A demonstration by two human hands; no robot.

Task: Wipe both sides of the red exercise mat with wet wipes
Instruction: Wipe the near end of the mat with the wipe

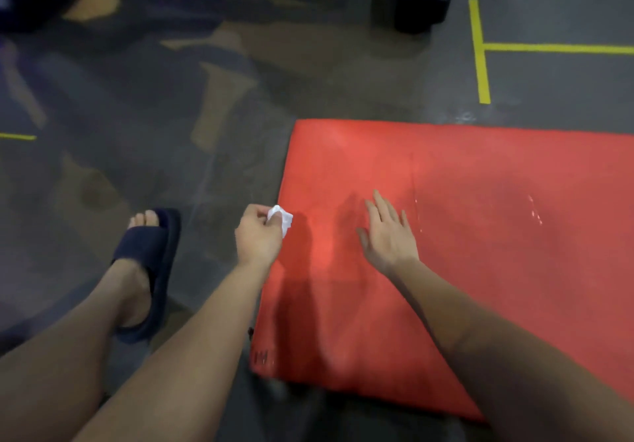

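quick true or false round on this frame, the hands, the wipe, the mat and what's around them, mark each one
1. The left hand pinches a crumpled white wipe. True.
2. The right hand grips a second wipe. False: its fingers are straight and it holds nothing.
3. The red mat is rolled up. False: it lies flat on the grey floor.
4. Yellow tape lines mark the floor beyond the mat. True.
5. The foot beside the mat is bare. False: it wears a dark blue slipper.
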